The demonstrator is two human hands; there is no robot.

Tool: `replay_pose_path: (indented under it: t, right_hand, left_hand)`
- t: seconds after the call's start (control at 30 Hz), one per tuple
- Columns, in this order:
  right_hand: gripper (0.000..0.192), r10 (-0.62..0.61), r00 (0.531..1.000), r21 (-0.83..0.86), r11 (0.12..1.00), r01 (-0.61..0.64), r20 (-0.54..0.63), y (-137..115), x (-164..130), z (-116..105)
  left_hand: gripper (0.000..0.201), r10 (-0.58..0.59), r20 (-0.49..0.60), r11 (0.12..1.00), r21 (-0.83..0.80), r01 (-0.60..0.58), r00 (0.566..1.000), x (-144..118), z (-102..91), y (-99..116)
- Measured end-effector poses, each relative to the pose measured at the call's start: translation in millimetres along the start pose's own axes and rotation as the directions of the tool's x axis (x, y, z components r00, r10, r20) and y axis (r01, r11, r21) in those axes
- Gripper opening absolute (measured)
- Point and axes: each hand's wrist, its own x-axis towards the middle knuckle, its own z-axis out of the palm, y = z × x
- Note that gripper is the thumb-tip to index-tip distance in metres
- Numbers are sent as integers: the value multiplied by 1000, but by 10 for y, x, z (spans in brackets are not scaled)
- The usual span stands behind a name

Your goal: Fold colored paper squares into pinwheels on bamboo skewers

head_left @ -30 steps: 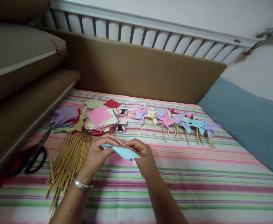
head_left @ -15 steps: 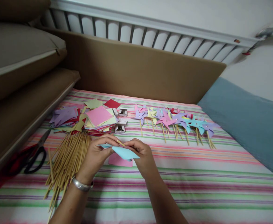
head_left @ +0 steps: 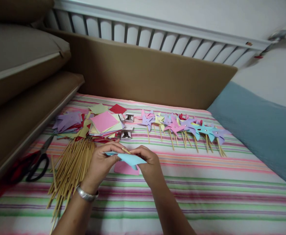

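A light blue paper pinwheel [head_left: 132,159] is held up between my two hands, folded and seen edge-on. My left hand [head_left: 108,155] is closed on its left side, thumb underneath and fingers over the top. My right hand [head_left: 148,160] pinches its right side. The tip of a thin wooden stick [head_left: 126,150] shows between the fingers of both hands, against the paper; the rest of it is hidden. A pink paper [head_left: 125,169] lies on the cloth just below the held pinwheel.
Left of my hands lie a bundle of wooden sticks [head_left: 71,166] and scissors [head_left: 41,160]. Beyond are stacked paper squares [head_left: 104,122] and small boxes of pins [head_left: 127,133]. Several finished pinwheels [head_left: 174,125] lie at the back right, before a brown board [head_left: 143,73].
Almost nothing differs. The stick's tip has tilted slightly between the fingers, and the blue paper has shifted a little.
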Motion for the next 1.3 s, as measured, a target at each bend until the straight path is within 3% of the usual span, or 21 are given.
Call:
replay_pose_path:
  t: [0.5, 0.67, 0.8, 1.3]
  right_hand:
    - [13, -47, 998, -23, 999, 46, -32, -77, -1, 27]
    - [5, 68, 997, 56, 996, -67, -19, -40, -3, 23]
    - [13, 142, 990, 144, 979, -142, 7, 15, 6, 12]
    - [8, 79, 996, 97, 992, -75, -41, 4, 4, 27]
  left_hand:
    - [7, -26, -62, 1000, -18, 25, 998, -6, 15, 1]
    - [5, -92, -16, 993, -73, 91, 996, 6, 11, 7]
    - [5, -98, 32, 993, -68, 100, 995, -1, 20, -7]
    - [6, -111, -4, 990, -91, 110, 994, -7, 37, -27]
